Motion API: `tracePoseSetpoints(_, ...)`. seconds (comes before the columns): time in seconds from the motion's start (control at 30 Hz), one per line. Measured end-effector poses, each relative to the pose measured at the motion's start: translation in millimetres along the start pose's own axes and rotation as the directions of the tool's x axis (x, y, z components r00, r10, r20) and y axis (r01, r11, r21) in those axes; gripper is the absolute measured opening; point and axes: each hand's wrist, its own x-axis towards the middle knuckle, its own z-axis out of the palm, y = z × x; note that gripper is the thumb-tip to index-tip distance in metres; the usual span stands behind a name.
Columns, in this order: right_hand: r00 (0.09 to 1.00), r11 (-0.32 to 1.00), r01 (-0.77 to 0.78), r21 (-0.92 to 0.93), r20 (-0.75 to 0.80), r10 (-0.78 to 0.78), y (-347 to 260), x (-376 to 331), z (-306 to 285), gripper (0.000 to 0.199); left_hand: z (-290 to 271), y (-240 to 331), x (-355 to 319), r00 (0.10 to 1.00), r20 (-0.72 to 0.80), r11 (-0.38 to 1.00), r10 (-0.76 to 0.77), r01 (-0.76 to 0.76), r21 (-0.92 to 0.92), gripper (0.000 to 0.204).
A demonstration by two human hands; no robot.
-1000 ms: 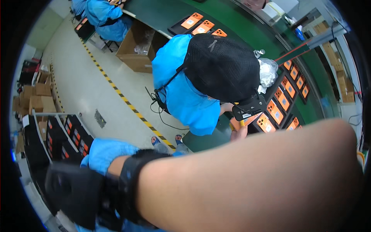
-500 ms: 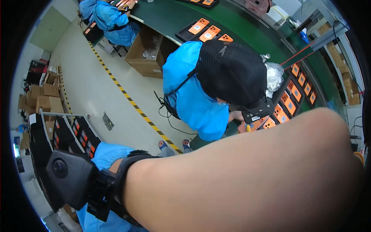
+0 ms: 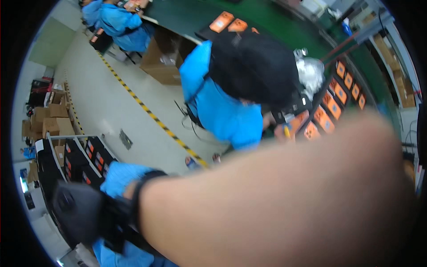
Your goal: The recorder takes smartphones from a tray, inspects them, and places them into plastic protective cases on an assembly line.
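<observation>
A large, blurred stretch of bare skin, my left hand and wrist [image 3: 267, 196], crosses the lower part of the view close up. Its fingers are hidden, so what they touch does not show. Around that wrist runs a black strap [image 3: 141, 196] carrying a small black camera [image 3: 78, 211]. Blue sleeve cloth [image 3: 126, 175] lies behind the strap. My right hand is out of view. Beyond my arm, a co-worker in a blue smock [image 3: 222, 118] and black cap [image 3: 253, 66] bends over orange phones [image 3: 323, 119], one hand by a yellow object [image 3: 287, 131].
A green worktable [image 3: 178, 18] holds dark trays of orange phones [image 3: 341, 91] and a clear plastic bag [image 3: 310, 75]. An open cardboard box [image 3: 162, 71] stands beside it. Another worker [image 3: 120, 24] sits farther off. At left are a rack of black trays [image 3: 73, 160] and stacked cartons [image 3: 55, 120].
The view has shifted slightly, and the co-worker and table appear farther left and up. My arm is more blurred and still spans the lower view.
</observation>
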Motion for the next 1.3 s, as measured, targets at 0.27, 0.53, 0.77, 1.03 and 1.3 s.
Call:
tracePoseSetpoints(0.27, 0.996, 0.946, -0.074, -0.316, -0.063, 0.057, -45.1, 35.1, 54.4, 0.039, -26.4, -59.6, -65.0, 0.959, 0.248, 0.934, -0.14, 0.045, 0.355, 0.019)
tracePoseSetpoints(0.53, 0.992, 0.958, -0.122, -0.26, -0.041, 0.115, -43.8, 44.0, 37.3, 0.05, -25.0, -115.2, -251.8, 0.478, 0.111, 0.406, -0.871, 0.573, 0.712, 0.043)
tracePoseSetpoints(0.77, 0.936, 0.922, -0.344, -0.177, -0.139, 0.323, 43.5, -49.7, -24.8, 0.036, -22.9, -157.2, -461.5, 0.159, -0.145, 0.097, -0.977, 0.927, 0.362, 0.037)
tracePoseSetpoints(1.03, 0.973, -0.143, -0.071, -0.987, -0.1, 0.206, 273.2, -213.0, -242.0, 0.031, 15.5, -166.1, -581.8, -0.115, -0.156, -0.169, -0.981, 0.902, 0.397, 0.027)
tracePoseSetpoints(1.3, 0.977, 0.943, -0.188, -0.273, -0.154, 0.15, 144.7, -135.4, -131.0, 0.045, 36.4, -158.9, -576.7, -0.078, -0.102, -0.091, -0.992, 0.988, 0.123, 0.031)
